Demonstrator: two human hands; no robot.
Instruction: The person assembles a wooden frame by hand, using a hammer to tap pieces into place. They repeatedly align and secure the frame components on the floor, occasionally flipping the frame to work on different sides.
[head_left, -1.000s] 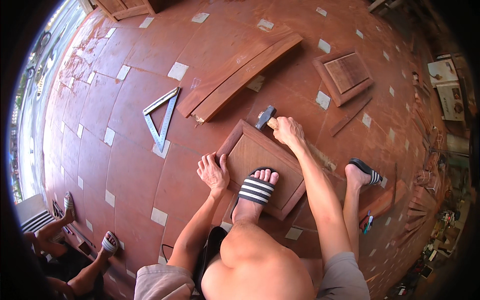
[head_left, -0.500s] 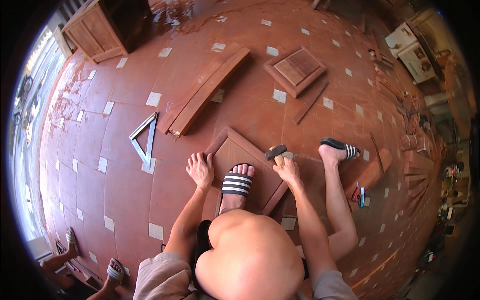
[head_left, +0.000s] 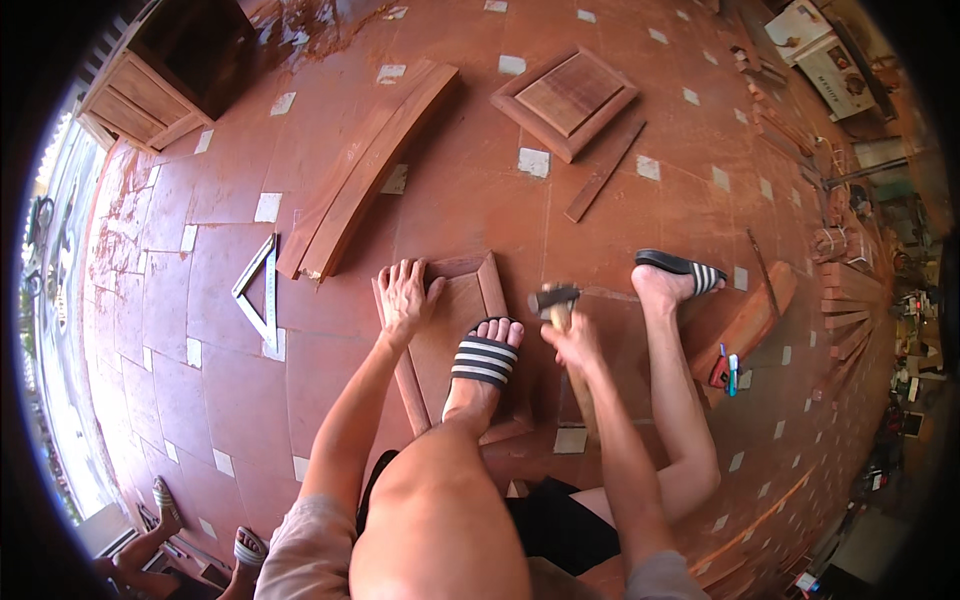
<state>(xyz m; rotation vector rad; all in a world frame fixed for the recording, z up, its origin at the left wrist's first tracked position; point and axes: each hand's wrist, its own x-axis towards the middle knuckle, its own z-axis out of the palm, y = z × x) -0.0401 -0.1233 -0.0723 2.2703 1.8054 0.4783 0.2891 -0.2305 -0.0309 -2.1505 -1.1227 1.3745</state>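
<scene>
- Step in hand, as I read it: knocking a wooden panel frame [head_left: 455, 330] together w/ a hammer [head_left: 556, 300]. The frame lies flat on the tiled floor [head_left: 230, 390], pinned by the foot in a striped sandal [head_left: 484, 360].
- Left hand [head_left: 405, 295]: fingers spread flat, palm down on the frame's far-left corner. It grips nothing, just presses.
- Right hand [head_left: 572, 345]: fingers curled tight round the hammer handle near the head. The head sits just beside the frame's right rail, slightly blurred, so can't tell if it's touching the wood.
- Next move prob. calls for a square blow on the right rail, w/ left hand and foot steady so the frame doesn't skid, fingers clear of the strike line.
- Count:
  - hammers: 1
  - panel frames: 2, one underfoot and one apart at the top [head_left: 566, 98]
  - long boards: 2, stacked side by side [head_left: 365, 175]
  - thin loose strip: 1 [head_left: 605, 170]
  - metal triangle square: 1 [head_left: 258, 295]
  - person's own sandals: 2, the second on the right foot [head_left: 680, 268]
  - cabinet: 1, top left [head_left: 165, 70]
  - another person's feet, bottom left [head_left: 170, 520]
</scene>
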